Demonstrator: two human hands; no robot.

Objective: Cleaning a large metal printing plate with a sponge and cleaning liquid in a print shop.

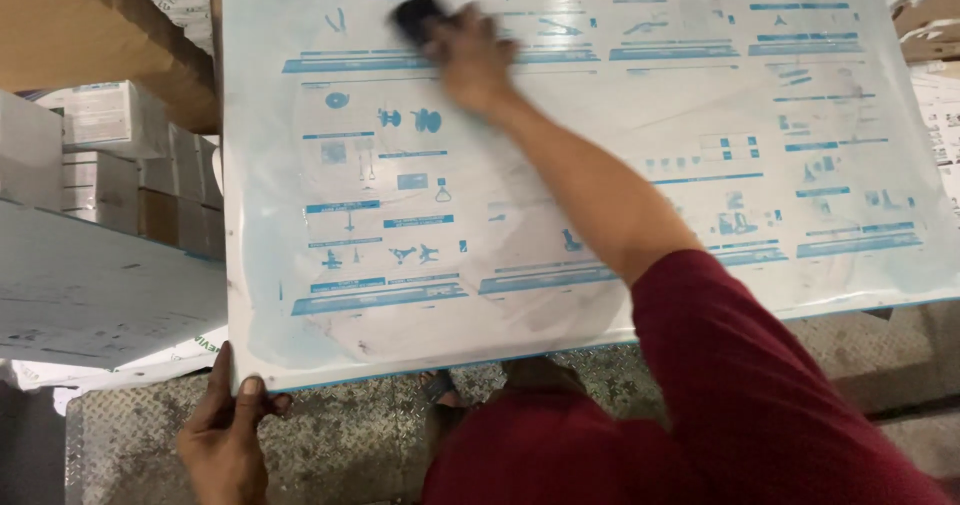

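A large shiny plate (600, 165) with light-blue printed panels and small drawings fills most of the view, tilted toward me. My left hand (228, 435) grips its lower left corner, thumb on top. My right hand (468, 57) reaches across the sheet in a dark red sleeve and presses a small dark pad (418, 15) against the upper middle of the surface. Pad and hand are blurred. Faint smeared arcs show on the plate around the hand.
Stacks of white and brown cartons (120, 155) stand at the left, with a pale flat sheet (90, 285) lying in front of them. A metal tread-plate floor (340, 445) lies below, where sandalled feet (440, 390) show. More printed paper stacks (935, 115) sit at the right edge.
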